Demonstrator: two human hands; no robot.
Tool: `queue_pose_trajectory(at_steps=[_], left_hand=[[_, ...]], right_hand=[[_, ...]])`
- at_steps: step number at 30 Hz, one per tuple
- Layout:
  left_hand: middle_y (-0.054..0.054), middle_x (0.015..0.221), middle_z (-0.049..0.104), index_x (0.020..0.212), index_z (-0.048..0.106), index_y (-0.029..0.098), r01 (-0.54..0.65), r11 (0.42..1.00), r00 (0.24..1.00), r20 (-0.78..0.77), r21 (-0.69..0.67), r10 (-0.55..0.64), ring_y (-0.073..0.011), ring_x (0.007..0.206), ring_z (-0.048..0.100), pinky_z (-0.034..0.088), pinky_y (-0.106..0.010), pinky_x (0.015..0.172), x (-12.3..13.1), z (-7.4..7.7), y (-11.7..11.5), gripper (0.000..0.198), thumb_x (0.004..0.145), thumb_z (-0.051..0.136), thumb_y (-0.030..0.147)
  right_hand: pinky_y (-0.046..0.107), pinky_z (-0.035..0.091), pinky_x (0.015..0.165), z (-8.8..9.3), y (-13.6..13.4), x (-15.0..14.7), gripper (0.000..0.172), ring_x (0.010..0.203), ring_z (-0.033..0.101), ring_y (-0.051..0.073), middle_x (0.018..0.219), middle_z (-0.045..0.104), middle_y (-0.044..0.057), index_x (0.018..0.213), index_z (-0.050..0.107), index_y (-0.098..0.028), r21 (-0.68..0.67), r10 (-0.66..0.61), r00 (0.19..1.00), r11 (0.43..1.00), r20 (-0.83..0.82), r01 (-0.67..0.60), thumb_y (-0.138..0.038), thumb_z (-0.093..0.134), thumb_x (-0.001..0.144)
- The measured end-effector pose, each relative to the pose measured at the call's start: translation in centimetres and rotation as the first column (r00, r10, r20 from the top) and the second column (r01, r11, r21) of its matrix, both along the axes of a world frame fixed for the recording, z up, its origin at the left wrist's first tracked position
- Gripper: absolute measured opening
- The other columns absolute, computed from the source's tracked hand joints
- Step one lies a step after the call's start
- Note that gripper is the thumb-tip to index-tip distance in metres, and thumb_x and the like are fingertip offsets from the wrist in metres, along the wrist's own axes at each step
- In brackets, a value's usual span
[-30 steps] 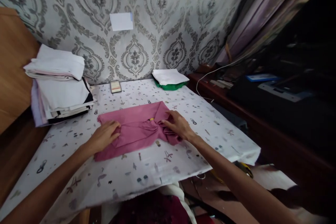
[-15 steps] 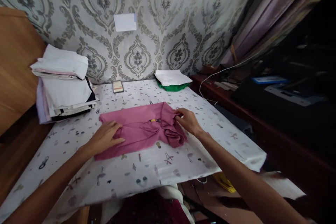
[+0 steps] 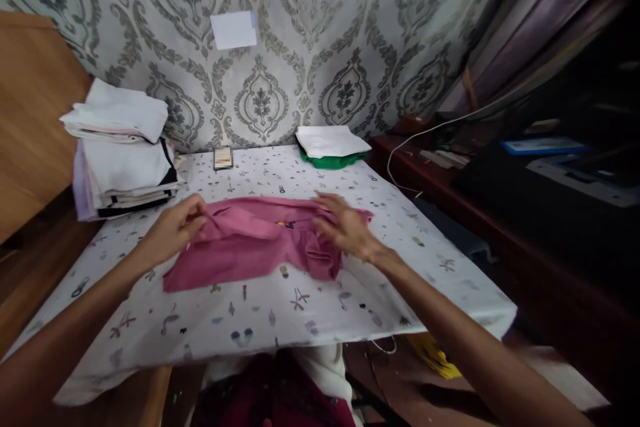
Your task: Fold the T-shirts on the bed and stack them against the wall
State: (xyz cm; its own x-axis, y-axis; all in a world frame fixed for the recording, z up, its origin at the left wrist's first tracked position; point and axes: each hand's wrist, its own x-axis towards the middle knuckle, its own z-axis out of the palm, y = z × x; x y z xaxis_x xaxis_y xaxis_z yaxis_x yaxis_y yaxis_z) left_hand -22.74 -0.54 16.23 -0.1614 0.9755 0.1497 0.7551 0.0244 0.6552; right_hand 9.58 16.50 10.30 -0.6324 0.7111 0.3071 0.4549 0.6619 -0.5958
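Note:
A pink garment point(image 3: 245, 250), partly folded, lies across the middle of the table, with a small yellow and dark print showing near its centre. At its left end my left hand point(image 3: 177, 227) pinches an edge of the cloth and lifts it slightly off the table. My right hand point(image 3: 345, 223) rests over the right part of the garment, fingers spread and a little blurred, beside a rolled, bunched fold. Whether the right fingertips press on the cloth is hard to make out.
A tall stack of folded white clothes point(image 3: 127, 170) stands at the left by a wooden panel point(image 3: 40, 120). White and green folded cloths point(image 3: 333, 143) lie at the back right, a small card point(image 3: 223, 158) at the back. A patterned sheet point(image 3: 270, 320) covers the table; a white cable point(image 3: 425, 130) hangs to the right.
My left hand has gone from lying flat on the garment to pinching and raising its left edge. My right hand has let go of the right edge and spread over the cloth.

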Motion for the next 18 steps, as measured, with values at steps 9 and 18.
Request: queue_pose_trajectory(at_steps=[9,18], left_hand=[[-0.008,0.118,0.062,0.111,0.051,0.023,0.063,0.945,0.998,-0.036,0.321,-0.054,-0.024,0.115,0.06,0.05,-0.037,0.096,5.9,3.3,1.9,0.03,0.092,0.052,0.045],[-0.013,0.112,0.068,0.123,0.056,0.016,-0.278,0.946,0.95,-0.193,-0.17,0.245,-0.0385,0.109,0.063,0.053,-0.049,0.088,-1.4,-8.6,-2.5,0.069,0.067,0.069,0.054]], right_hand=[[0.032,0.051,0.077,5.5,-2.0,-15.2,0.012,0.081,0.064,0.02,0.081,0.068,0.001,0.089,0.068,-0.018,-0.2,0.138,0.934,0.957,-0.331,-0.212,-0.022,0.058,0.084],[0.035,0.056,0.076,9.7,1.6,-7.3,0.028,0.084,0.062,0.019,0.078,0.06,0.0,0.085,0.061,-0.021,-0.106,0.022,0.706,0.985,-0.708,-0.138,-0.048,0.068,0.087]])
